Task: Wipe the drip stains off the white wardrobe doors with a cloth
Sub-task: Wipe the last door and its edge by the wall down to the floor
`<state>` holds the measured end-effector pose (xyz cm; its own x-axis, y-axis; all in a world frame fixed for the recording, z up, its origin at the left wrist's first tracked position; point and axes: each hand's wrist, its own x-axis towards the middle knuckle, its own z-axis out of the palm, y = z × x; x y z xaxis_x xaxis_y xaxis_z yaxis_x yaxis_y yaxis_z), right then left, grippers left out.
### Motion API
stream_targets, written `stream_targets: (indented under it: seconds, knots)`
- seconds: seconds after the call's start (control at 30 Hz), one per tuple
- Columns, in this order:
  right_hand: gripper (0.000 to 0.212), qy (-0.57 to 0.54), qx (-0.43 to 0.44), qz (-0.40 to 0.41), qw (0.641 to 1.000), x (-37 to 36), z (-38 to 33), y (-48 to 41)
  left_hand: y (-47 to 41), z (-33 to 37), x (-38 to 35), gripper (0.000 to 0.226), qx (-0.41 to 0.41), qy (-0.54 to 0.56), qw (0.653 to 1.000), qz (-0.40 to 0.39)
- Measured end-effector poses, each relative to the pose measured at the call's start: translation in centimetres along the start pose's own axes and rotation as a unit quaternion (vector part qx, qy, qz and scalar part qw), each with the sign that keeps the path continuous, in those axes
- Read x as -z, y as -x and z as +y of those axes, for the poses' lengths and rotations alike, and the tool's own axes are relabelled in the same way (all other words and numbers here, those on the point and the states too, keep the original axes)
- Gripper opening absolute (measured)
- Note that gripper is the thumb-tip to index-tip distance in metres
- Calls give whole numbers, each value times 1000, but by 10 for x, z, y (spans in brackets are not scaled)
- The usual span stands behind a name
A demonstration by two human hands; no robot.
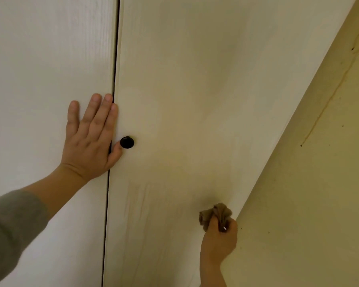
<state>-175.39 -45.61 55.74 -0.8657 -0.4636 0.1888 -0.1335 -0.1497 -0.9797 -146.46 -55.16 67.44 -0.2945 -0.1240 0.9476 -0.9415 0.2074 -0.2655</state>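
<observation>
We find the cloth, a brown rag bunched into a wad, gripped in the right hand. The fingers curl round its lower part and the loose folds stand out above the knuckles. The wad lies against the right door, close to that door's outer edge, with the hand directly below it. Whether the cloth presses firmly or merely touches the panel we cannot tell.

Between the two hands, lower than the left one and to the left of the cloth, we note faint drip stains. They are pale vertical streaks on the right door (thin, and hard to trace along their full run). They lie apart from the cloth.

The left hand rests flat on the left door, fingers straight and close together, pointing up, holding nothing. Its thumb side reaches the dark gap between the doors. The thumb tip sits just beside a round black knob mounted on the right door. A grey sleeve covers the left forearm from partway up.

The hands are well apart, the left higher than the right.

To the right of the right hand, past the door's edge, we record a cream side surface. It carries a long brownish streak and several small dark specks.
</observation>
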Motion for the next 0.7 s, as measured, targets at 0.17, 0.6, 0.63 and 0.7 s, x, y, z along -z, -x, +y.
stream_targets:
  seconds: [0.17,0.6,0.63,0.7]
  knots:
    - [7,-23,6,-80,997,-1,-8,38,5,10,15,66,24,59,998,-23]
    - [32,12,346,-254,903,-51,-30,96,107,-39,20,66,-39,18,997,-69]
    - [31,13,413,-251,875,-61,-40,93,108,-41,16,68,-43,5,997,-56]
    - [28,0,519,-232,823,-82,-58,86,110,-42,9,71,-46,-11,998,-32]
